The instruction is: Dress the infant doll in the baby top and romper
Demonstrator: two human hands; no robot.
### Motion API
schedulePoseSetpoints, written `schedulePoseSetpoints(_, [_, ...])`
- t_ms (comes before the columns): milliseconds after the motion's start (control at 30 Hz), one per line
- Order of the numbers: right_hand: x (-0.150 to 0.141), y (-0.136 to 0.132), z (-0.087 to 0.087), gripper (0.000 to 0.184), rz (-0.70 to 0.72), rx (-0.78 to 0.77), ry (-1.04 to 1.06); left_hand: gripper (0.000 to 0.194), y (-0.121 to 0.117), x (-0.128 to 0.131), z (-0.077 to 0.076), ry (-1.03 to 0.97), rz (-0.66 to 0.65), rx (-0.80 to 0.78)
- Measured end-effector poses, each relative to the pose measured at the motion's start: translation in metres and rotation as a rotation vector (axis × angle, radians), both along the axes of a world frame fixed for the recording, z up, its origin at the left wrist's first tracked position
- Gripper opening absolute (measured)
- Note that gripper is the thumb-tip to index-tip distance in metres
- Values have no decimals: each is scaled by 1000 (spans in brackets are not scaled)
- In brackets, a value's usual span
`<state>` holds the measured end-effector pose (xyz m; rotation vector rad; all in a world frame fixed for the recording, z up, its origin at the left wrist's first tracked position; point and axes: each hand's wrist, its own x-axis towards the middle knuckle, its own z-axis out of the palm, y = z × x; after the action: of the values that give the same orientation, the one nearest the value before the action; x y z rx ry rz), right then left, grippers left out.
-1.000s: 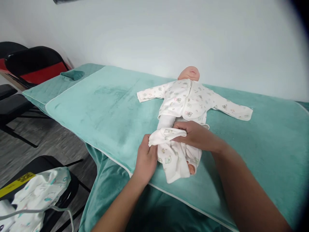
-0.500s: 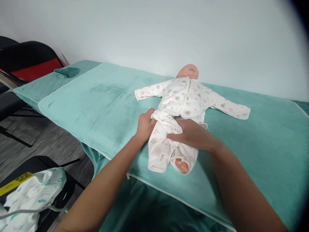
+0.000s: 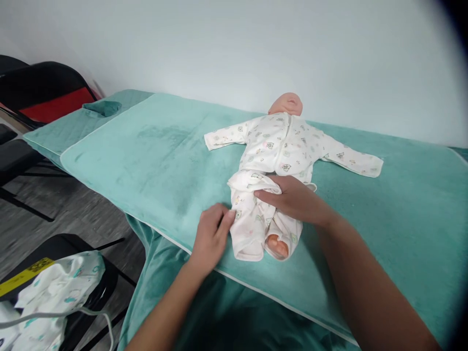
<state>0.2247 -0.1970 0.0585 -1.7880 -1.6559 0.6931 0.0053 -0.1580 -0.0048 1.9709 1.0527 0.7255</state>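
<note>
A baby doll [image 3: 286, 104] lies on its back in a white printed jacket [image 3: 272, 144] with its sleeves spread out. White printed baby pants [image 3: 250, 234] cover its legs, and the doll's toes [image 3: 277, 246] show at the right leg opening. My right hand [image 3: 296, 197] is closed on the waistband of the pants, thumb on top, the other fingers hidden under the cloth. Lower down, my left hand [image 3: 214, 234] is closed with its thumb against the outer edge of the left pant leg; its curled fingertips are partly hidden.
The doll lies on a padded bed with a green cover [image 3: 157, 151], a white wall [image 3: 234, 53] behind it. At lower left a black chair [image 3: 69, 243] carries a printed white cloth [image 3: 69, 282] and a grey cable [image 3: 44, 316]. Another black chair [image 3: 47, 83] stands farther back.
My left hand has moved from the waistband down to the side of the left pant leg. The right hand stays at the waistband. The view has shifted slightly.
</note>
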Motion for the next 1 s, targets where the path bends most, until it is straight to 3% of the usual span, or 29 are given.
schedulePoseSetpoints(67, [0, 0, 0, 22, -3, 6, 22, 39, -11, -4, -1, 50, -68, 27])
schedulePoseSetpoints(167, [0, 0, 0, 23, -7, 10, 40, 40, -15, -3, -4, 57, -62, 47])
schedulePoseSetpoints(333, [1, 0, 1, 21, 19, 35, 61, 38, 4, 3, -6, 84, -41, 94])
schedulePoseSetpoints(500, [3, -1, 1, 21, 21, 34, 69, 34, 25, 14, -8, 152, -10, 308])
schedulePoseSetpoints(700, [4, -2, 2, 20, -9, 31, 94, 32, 28, 22, -15, 264, 73, 515])
schedulePoseSetpoints(867, [5, 3, -4, 20, -95, 74, 50, 38, 22, 20, -15, 279, 72, 474])
schedulePoseSetpoints(1000, [2, 7, -10, 18, -156, 132, 33, 32, 26, 18, -11, 106, 110, 227])
